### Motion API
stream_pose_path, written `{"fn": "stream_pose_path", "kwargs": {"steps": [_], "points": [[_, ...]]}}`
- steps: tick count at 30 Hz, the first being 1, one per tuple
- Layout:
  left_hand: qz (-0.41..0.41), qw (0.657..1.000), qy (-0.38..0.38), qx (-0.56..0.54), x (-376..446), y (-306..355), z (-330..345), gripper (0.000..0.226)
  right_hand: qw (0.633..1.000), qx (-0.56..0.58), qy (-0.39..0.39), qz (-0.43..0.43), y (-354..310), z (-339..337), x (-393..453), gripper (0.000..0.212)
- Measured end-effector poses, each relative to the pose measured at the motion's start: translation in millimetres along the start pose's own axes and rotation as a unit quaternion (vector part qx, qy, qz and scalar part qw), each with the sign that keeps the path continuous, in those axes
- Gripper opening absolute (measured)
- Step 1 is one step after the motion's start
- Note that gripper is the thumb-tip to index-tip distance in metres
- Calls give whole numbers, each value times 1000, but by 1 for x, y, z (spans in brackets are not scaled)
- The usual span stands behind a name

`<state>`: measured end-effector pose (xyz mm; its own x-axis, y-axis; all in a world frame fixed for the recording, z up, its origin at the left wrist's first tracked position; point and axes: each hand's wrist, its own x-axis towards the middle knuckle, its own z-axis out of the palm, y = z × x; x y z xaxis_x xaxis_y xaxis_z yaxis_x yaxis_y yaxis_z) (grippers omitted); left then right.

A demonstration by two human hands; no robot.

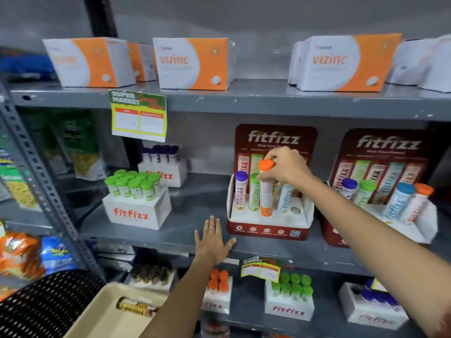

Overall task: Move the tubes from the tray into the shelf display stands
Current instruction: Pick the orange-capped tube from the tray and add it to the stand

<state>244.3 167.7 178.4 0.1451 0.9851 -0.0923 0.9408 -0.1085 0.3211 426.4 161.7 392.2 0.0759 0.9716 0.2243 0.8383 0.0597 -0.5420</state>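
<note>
Nearest to me, at the bottom left, was the beige tray [102,311], and one tube [136,307] with a dark and yellow label lay in it on its side; this one was not yet moved. My forearm hid a part of the tray, so I could not tell if more tubes were there.

Farther, my left hand [213,241] lay flat on the front edge of the grey shelf [185,232], fingers spread, holding nothing.

Behind it stood the red stand [268,229]. My right hand [284,168] pinched the orange tube [266,189] at its cap. The tube was upright, white with orange at the bottom, and its lower end was at a front hole; I judged it was almost seated. A purple-capped, a green-capped and a blue-labelled tube stood already beside it, and one hole [295,211] at the right was free.

At the far right, the second stand [380,230] held four tubes and looked full.
</note>
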Motion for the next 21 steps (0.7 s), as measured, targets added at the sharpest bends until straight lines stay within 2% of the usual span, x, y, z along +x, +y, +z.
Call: {"fn": "stream_pose_path", "kwargs": {"steps": [3,9,12,14,17,21], "points": [[-19,999,-39,18,6,1,13,79,999,-12,-26,25,11,-14,5,27],[-16,998,-46,42,13,-6,21,79,992,-83,-66,64,18,-34,14,19],[-16,997,-53,46,15,-6,21,79,989,-121,-71,55,16,-38,15,4],[-16,997,-53,45,15,-6,21,79,987,-138,-67,46,16,-37,15,15],[-16,998,-52,44,14,-5,21,79,984,-165,-54,25,22,-35,15,8],[-16,997,-52,47,14,-6,21,78,983,-168,-72,32,30,-38,16,29]]}}
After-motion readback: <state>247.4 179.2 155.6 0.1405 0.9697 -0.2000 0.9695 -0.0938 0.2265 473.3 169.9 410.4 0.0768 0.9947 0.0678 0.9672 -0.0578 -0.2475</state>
